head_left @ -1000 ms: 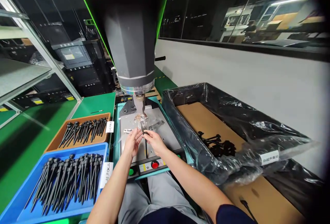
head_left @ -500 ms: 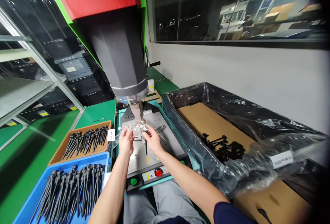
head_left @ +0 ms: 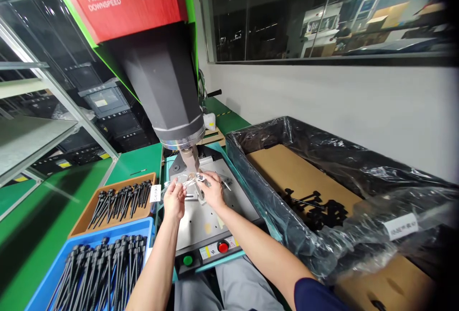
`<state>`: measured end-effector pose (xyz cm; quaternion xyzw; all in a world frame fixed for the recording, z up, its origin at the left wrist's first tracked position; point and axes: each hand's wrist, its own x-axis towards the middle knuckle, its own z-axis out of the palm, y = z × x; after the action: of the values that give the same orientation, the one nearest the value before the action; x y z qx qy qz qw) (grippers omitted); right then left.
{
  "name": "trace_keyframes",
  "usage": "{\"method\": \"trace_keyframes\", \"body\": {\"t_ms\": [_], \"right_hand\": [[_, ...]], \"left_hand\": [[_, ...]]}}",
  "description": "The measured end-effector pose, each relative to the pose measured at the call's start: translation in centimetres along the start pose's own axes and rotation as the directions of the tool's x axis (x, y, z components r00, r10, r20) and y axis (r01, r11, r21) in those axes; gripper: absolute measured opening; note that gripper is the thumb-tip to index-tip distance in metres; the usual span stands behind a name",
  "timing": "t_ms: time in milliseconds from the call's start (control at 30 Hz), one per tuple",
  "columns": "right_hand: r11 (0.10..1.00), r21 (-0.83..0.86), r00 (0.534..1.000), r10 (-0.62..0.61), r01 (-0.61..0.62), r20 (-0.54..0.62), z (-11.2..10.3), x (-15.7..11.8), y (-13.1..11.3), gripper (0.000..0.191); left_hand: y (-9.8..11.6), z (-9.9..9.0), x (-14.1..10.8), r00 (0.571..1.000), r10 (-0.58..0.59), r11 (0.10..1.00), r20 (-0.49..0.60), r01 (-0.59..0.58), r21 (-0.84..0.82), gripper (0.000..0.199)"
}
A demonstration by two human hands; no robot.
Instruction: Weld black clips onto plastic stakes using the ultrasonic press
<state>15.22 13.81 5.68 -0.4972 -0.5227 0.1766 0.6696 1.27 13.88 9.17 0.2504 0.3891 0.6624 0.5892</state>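
Just below the machine's metal horn (head_left: pixel 191 159), a crumpled piece of clear plastic (head_left: pixel 189 180) stretches between my two hands. My left hand (head_left: pixel 174 198) pinches its left end. The fingers of my right hand (head_left: pixel 213 189) are closed on its right end. Both hands are over the metal plate (head_left: pixel 197 227) of the machine. A small metal fixture lies on the plate behind my right hand, partly hidden by it.
At left are an orange tray (head_left: pixel 81 227) and a blue bin (head_left: pixel 43 286), both with several black stemmed parts. A large box (head_left: pixel 251 206) lined with black plastic stands at right, holding black parts. Green and red buttons (head_left: pixel 223 247) line the machine's front.
The dark thin stem that hung below my right hand no longer shows. My right hand has turned slightly, with its fingers further over the plastic. The whole view has tilted up a little.
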Motion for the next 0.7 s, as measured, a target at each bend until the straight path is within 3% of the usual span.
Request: {"method": "trace_keyframes", "body": {"t_ms": [300,700], "right_hand": [[0.997,0.035,0.994,0.066,-0.069,0.091,2.3,2.9,1.4,0.022],[0.984,0.087,0.97,0.133,-0.153,0.202,1.7,3.3,1.9,0.023]], "left_hand": [[0.5,0.0,1.5,0.999,0.026,0.999,0.022,-0.025,-0.026,0.041],[0.4,-0.1,2.0,1.0,0.001,0.999,0.002,-0.001,-0.035,0.037]]}}
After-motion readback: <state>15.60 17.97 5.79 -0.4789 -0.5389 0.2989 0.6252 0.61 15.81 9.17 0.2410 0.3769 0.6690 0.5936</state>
